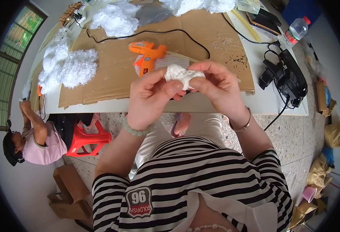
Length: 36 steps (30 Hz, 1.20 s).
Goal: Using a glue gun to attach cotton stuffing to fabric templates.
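Between my two hands is a small crumpled white wad (181, 75), soft-looking like cloth or tissue; its exact kind I cannot make out. My left hand (150, 96) pinches its left side with thumb and fingers, and a pale green bead bracelet circles that wrist. My right hand (221, 89) grips the other side, its thumb pressed on the front; a thin bangle is on this wrist. Just beyond my left fingers lies an orange hot glue gun (148, 52) on the cardboard, partly over a translucent ribbed sheet (170, 62).
Brown cardboard (112, 69) covers the white table (270, 101). White fluffy bundles (79, 69) lie left and at the back. A black cable (170, 31) crosses the cardboard. Black power adapters (286, 75) and a plastic bottle (297, 30) stand right. Another person (44, 143) sits left near a red stool (88, 140).
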### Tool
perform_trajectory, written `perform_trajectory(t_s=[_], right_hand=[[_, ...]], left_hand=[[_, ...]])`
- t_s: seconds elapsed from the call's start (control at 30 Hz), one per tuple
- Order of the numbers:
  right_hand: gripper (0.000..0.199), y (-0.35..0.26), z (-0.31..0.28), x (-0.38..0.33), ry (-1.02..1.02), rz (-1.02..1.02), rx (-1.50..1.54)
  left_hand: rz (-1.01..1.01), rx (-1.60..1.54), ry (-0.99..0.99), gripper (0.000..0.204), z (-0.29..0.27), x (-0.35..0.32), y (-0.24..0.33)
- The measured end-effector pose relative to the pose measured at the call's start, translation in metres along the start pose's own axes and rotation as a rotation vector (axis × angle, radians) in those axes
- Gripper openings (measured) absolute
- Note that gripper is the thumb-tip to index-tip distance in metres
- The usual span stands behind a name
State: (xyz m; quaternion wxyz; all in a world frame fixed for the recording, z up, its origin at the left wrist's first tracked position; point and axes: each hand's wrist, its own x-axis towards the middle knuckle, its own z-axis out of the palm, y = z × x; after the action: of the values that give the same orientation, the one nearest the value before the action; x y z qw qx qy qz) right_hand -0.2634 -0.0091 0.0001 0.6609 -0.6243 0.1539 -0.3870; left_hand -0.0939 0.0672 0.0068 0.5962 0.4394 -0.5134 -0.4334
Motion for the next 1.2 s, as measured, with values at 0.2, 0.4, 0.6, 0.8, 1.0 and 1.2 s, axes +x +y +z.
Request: perform_trajectory(t_s=[0.2, 0.4, 0.6, 0.8, 1.0, 1.2], right_hand=[[0.024, 0.014, -0.010, -0.007, -0.179, 0.316, 0.731], [0.041, -0.003, 0.002, -0.001, 0.002, -0.059, -0.178], [0.042, 0.012, 0.011, -0.004, 0.070, -0.360, -0.653], [0.011, 0.005, 0.014, -0.002, 0.067, -0.139, 0.007], [0.011, -0.003, 0.021, -0.001, 0.011, -0.125, 0.061], [0.010, -0.003, 0.018, 0.002, 0.019, -0.135, 0.160]], left_hand=[[-0.063, -0.338, -0.135, 0.017, 0.003, -0.009, -0.009], [0.009, -0.126, 0.170, 0.021, -0.007, -0.016, -0.009], [-0.032, -0.432, 0.165, 0.023, -0.007, -0.017, -0.016], [-0.132, -0.675, 0.207, 0.023, -0.013, -0.023, -0.022], [-0.094, -0.406, 0.095, 0.034, -0.007, -0.027, -0.020], [0.196, 0.337, -0.040, 0.048, -0.008, -0.029, -0.004]])
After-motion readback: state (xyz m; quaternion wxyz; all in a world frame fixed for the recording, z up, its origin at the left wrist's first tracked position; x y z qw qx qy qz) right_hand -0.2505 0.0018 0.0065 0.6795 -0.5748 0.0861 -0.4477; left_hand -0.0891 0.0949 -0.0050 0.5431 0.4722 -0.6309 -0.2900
